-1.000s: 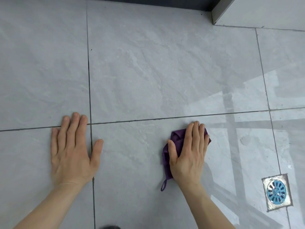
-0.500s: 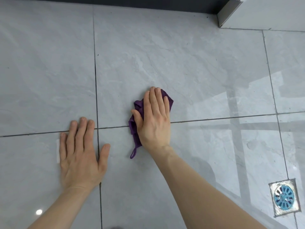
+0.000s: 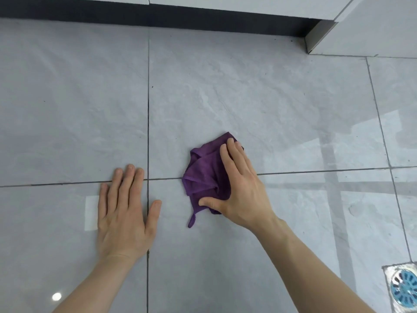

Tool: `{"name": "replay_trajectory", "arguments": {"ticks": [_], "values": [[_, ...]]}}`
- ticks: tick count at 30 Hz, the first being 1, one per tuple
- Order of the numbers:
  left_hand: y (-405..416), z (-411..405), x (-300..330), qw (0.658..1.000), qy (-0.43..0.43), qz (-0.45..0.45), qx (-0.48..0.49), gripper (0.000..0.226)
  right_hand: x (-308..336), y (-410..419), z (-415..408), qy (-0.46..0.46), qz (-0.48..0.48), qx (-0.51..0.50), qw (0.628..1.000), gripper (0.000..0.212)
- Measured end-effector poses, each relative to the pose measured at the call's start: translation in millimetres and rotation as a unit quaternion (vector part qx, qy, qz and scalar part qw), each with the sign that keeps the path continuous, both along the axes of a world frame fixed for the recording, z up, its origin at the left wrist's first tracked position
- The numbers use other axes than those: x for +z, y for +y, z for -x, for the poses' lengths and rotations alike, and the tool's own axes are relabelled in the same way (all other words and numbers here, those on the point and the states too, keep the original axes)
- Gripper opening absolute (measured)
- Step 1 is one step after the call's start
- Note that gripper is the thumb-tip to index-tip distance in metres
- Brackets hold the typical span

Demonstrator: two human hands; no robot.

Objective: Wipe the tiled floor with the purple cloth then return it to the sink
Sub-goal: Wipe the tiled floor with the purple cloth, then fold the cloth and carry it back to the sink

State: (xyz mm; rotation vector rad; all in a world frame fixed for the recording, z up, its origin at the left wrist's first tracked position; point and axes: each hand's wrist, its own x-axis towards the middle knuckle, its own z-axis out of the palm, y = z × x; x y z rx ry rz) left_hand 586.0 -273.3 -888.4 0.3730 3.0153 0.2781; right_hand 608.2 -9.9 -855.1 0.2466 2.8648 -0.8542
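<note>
A right hand (image 3: pixel 243 188), fingers spread flat, presses the crumpled purple cloth (image 3: pixel 206 175) onto the tiled floor (image 3: pixel 270 98); the left hand (image 3: pixel 126 213) lies spread just beside it. Wiping appears under way; the sink, unseen, awaits the cloth's return.

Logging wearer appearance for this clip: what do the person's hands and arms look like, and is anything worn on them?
Both hands, left hand and right hand, are bare: no gloves, rings, watch or bracelets show. Both forearms are uncovered down to the frame's lower edge, with no sleeve in view. Fingernails look short and unpainted. No markings are visible.
</note>
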Motion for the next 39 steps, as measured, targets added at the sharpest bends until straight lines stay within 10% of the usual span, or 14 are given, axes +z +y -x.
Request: {"name": "replay_trajectory", "arguments": {"ticks": [13, 22, 29, 39], "values": [[6.4, 7.1, 12.3, 0.996, -0.026, -0.080, 0.014, 0.080, -18.3, -15.2, -2.6, 0.109, -0.039, -0.011, 0.993, 0.077], [75.1, 75.4, 44.5, 0.936, -0.158, -0.094, -0.300, 0.085, -3.9, -20.4, -1.7, 0.097, -0.032, 0.011, 0.995, 0.061], [69.7, 43.3, 42.0, 0.962, 0.026, -0.034, -0.270, 0.052, 5.7, -36.8, -12.4, 0.117, -0.028, 0.012, 0.993, 0.042], [74.7, -5.2, 50.1, 0.965, 0.017, 0.022, -0.260, 0.032, 20.0, -43.1, -50.5, 0.077, -0.065, 0.045, 0.994, 0.035]]}}
